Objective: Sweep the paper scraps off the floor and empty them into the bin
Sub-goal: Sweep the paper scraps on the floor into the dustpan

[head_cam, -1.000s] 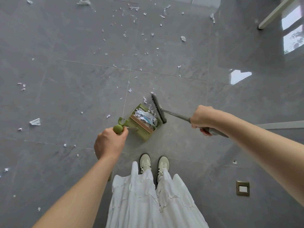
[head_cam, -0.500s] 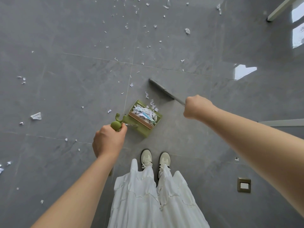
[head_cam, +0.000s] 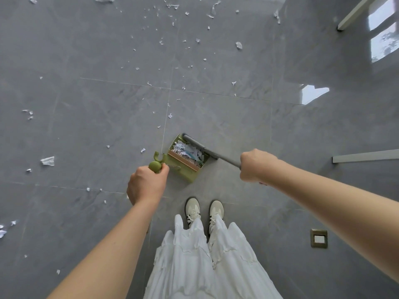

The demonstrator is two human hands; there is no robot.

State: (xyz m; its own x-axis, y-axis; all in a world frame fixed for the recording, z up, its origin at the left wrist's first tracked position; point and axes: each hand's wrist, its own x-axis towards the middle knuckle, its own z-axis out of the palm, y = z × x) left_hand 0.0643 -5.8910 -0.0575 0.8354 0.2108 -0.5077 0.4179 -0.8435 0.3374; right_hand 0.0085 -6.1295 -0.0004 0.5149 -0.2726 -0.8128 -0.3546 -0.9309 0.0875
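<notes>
The grey tiled floor [head_cam: 86, 130] filled the view, glossy enough to mirror a window at the upper right. The person stood on it in a white skirt [head_cam: 207, 260] and pale shoes [head_cam: 204, 211], both arms reaching forward. The green dustpan [head_cam: 187, 169] sat on the floor just ahead of the shoes, its tray already holding a heap of white and bluish paper scraps [head_cam: 190, 152]. The grey broom [head_cam: 207, 150] lay along the far right edge of the tray, its head touching the rim; whether the bristles were inside the tray or just outside could not be told from this angle. The left hand [head_cam: 146, 185] had its grip clenched round the round green knob at the top of the dustpan's upright handle. The right hand [head_cam: 255, 165] had its grip closed round the broom's shaft. Loose scraps [head_cam: 238, 45] were strewn across the far tiles and to the left, with one larger piece [head_cam: 47, 161] well left of the dustpan. A small brass floor socket [head_cam: 319, 238] sat to the right of the skirt.
</notes>
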